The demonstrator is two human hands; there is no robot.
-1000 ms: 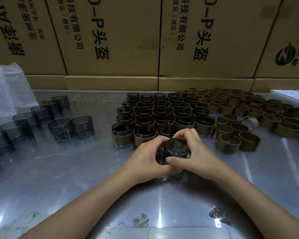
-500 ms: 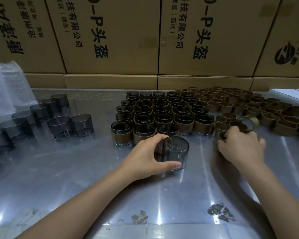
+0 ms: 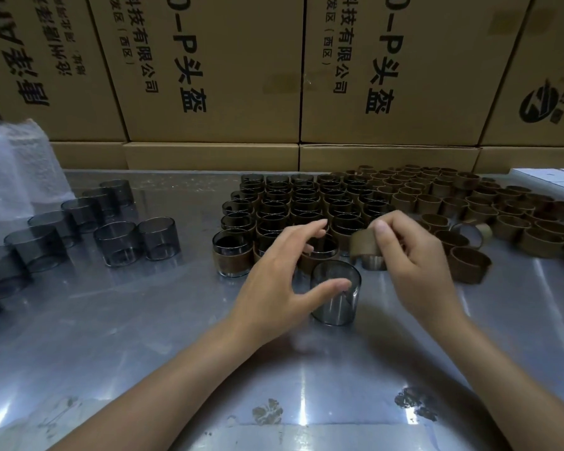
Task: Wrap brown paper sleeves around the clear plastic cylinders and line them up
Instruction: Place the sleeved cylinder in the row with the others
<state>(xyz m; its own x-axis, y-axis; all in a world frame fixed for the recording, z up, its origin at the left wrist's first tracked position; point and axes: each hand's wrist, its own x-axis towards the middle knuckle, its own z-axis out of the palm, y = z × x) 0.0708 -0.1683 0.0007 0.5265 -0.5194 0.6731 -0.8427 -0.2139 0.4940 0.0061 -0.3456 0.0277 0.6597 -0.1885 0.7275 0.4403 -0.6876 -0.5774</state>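
A bare smoky clear cylinder [image 3: 336, 294] stands upright on the metal table in front of me. My left hand [image 3: 284, 281] hovers beside it with fingers spread, the thumb lying across its near wall. My right hand [image 3: 414, 258] pinches a brown paper sleeve [image 3: 363, 244] just above and right of the cylinder. Behind them stand rows of sleeved cylinders [image 3: 303, 209]. Loose brown sleeves [image 3: 463, 203] lie in a heap at the right.
Several bare cylinders [image 3: 118, 242] stand at the left, next to a white plastic bag [image 3: 17, 177]. Stacked cardboard boxes [image 3: 209, 76] wall off the back of the table [image 3: 144, 336]. A white sheet [image 3: 554, 180] lies at the far right.
My right hand has left the sleeve heap with one sleeve and brought it toward the cylinder. My left hand has loosened its hold on the cylinder and spread its fingers.
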